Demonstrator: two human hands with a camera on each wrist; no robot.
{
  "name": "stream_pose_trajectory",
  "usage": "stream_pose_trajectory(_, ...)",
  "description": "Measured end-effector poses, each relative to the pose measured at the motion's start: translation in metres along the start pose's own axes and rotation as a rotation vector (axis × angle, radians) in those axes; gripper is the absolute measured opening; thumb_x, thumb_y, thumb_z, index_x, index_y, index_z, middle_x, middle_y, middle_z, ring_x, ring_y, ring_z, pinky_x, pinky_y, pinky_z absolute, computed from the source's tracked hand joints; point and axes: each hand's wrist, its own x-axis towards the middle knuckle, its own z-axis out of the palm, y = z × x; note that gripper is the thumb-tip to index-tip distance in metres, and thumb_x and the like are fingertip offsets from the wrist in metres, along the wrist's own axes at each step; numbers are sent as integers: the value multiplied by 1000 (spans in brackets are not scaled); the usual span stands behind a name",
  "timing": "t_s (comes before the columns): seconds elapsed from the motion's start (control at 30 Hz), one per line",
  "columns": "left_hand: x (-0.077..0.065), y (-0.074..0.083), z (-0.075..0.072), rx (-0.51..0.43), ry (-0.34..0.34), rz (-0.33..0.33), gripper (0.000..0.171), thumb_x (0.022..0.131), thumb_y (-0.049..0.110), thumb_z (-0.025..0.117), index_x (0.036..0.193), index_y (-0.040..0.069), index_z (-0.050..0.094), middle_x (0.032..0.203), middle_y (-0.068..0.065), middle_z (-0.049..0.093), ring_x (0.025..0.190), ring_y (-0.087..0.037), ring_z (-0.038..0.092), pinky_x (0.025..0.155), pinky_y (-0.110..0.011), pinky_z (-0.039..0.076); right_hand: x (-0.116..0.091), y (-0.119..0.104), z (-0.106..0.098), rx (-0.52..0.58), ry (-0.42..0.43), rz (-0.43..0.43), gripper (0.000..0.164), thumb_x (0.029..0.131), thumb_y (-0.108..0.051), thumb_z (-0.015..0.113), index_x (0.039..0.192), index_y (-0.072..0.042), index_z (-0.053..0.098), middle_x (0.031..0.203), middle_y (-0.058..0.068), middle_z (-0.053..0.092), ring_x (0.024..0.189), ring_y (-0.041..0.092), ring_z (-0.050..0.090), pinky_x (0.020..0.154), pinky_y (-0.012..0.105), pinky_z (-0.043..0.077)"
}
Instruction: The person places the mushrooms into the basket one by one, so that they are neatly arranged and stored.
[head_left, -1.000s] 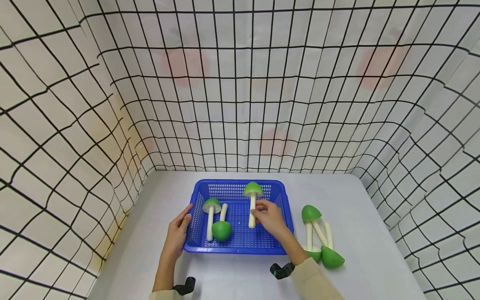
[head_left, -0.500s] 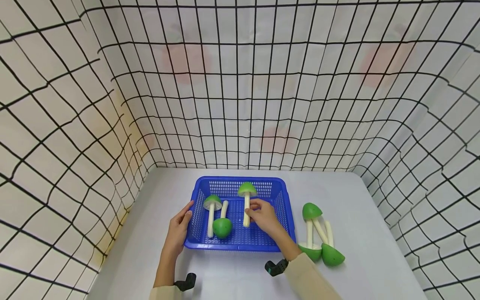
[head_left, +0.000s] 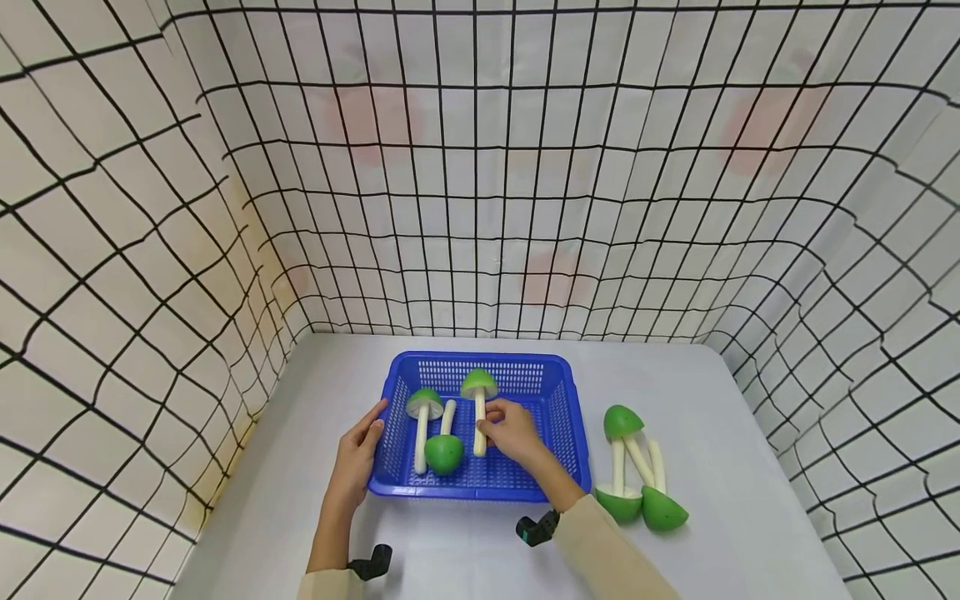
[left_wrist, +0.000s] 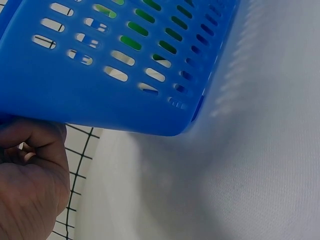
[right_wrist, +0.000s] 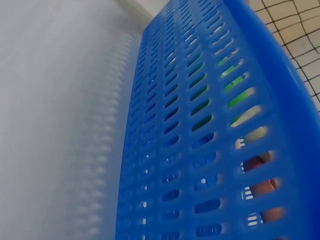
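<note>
A blue plastic basket (head_left: 480, 493) with slotted walls stands on the white table. At its left rim my left hand (head_left: 356, 458) holds on, fingers bent against the edge in the left wrist view. My right hand (head_left: 513, 431) pinches the white stem of a green-capped toy mushroom (head_left: 478, 385) inside the basket, cap pointing away from me. Left of it lie two more: a mushroom (head_left: 422, 433) with its cap at the far end, and another mushroom (head_left: 444, 455) with its cap toward me. The basket wall mostly hides the right hand in the right wrist view.
To the right of the basket lie three more green-capped mushrooms, one cap (head_left: 622, 422) at the far end and two caps (head_left: 664, 510) nearer, stems side by side. White walls with a black grid (head_left: 480, 200) enclose the table (head_left: 712, 433) at the back and sides.
My right hand has moved left inside the basket, bringing the pinched mushroom closer to the two lying there. The left hand has stayed at the rim.
</note>
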Motion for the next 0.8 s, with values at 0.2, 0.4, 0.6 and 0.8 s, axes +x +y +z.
stream_pose_trajectory(0.2,2,-1,0,-7,-5,-13,43,112,31,44,154,32,49,167,-13,35,149,-44,39,117,-62,38,0,0,3,-27,-20,17,36,96,-11,69,129,3,65,106,15,69,74,17,71,71,42,64)
stream_pose_trajectory(0.4,0,0,1,2,-2,-12,43,112,30,43,155,31,48,167,-14,34,149,-45,39,117,-63,37,-1,1,5,-32,-27,11,34,95,-9,70,125,5,65,104,15,69,73,16,70,65,34,62)
stream_pose_trajectory(0.6,-2,-1,1,-4,-7,-6,43,112,30,44,155,31,48,167,-14,34,150,-45,38,117,-63,35,-2,4,8,-39,-37,14,32,94,-7,70,122,6,65,100,14,69,71,16,70,65,36,63)
stream_pose_trajectory(0.8,-2,0,0,4,-4,-7,43,111,32,46,154,32,49,167,-13,34,150,-45,36,117,-63,35,2,5,12,-34,-57,12,33,94,-7,70,123,8,64,101,15,69,71,18,70,66,37,63)
